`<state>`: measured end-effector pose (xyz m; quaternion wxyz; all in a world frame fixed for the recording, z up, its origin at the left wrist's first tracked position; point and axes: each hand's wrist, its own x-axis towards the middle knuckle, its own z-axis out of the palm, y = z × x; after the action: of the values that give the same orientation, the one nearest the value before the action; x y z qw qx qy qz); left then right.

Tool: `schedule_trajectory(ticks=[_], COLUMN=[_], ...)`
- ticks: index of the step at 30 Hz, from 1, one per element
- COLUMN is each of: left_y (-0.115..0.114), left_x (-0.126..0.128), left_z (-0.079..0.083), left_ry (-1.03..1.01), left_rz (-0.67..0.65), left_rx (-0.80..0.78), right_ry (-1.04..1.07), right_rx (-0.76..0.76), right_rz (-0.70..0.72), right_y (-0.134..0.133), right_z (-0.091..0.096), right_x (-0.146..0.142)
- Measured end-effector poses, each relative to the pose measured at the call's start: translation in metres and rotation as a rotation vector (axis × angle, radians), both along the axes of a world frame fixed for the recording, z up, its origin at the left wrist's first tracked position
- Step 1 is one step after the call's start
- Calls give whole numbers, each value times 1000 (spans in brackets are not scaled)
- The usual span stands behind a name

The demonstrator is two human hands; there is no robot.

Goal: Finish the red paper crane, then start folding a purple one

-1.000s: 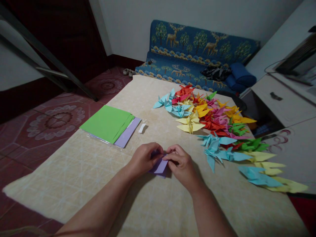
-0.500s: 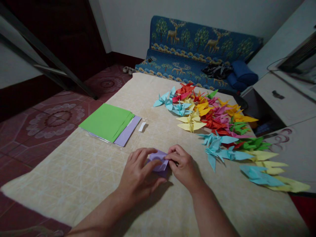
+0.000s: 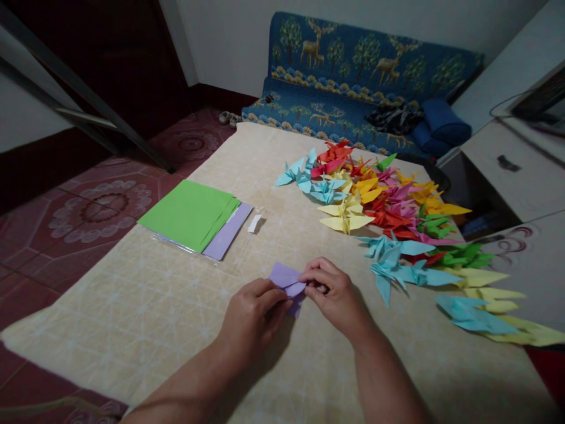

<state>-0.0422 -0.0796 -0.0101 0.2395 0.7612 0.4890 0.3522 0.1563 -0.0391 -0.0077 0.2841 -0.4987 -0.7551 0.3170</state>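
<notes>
A small folded piece of purple origami paper [image 3: 282, 274] is between my hands, just above or on the tablecloth. My left hand [image 3: 253, 309] pinches its lower left edge, the thumb and fingers pressed together. On the other side, my right hand [image 3: 329, 285] grips the paper's right corner between thumb and curled fingers. A loose flap shows in the middle, and the paper's lower part is partly hidden by my left fingers. Farther left lies a stack of green paper sheets [image 3: 189, 215] with purple sheets [image 3: 227, 232] beneath it.
Many folded paper cranes [image 3: 384, 203] in several colours cover the table's right side. A small white paper scrap [image 3: 255, 223] lies beside the stack. Beyond the patterned tablecloth [image 3: 132, 318] stands a blue sofa [image 3: 335, 65]; a white cabinet [image 3: 498, 171] is at the right.
My left fingers, spread over the purple paper before, have closed into a pinch at its lower left edge. My right hand keeps its grip, and the paper's flap has shifted.
</notes>
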Motion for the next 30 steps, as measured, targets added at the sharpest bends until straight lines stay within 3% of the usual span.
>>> schedule_trajectory(ticks=[6, 13, 30], left_y=[0, 1, -2], left_x=[0, 0, -4], left_z=[5, 9, 9], left_ry=[-4, 73, 49], left_rz=[21, 28, 77], left_rx=[-114, -127, -118], right_ry=[52, 56, -37], right_rx=[-68, -59, -37], right_rz=[-19, -2, 64], right_y=[4, 6, 6], right_z=[0, -3, 0], right_x=[6, 7, 6])
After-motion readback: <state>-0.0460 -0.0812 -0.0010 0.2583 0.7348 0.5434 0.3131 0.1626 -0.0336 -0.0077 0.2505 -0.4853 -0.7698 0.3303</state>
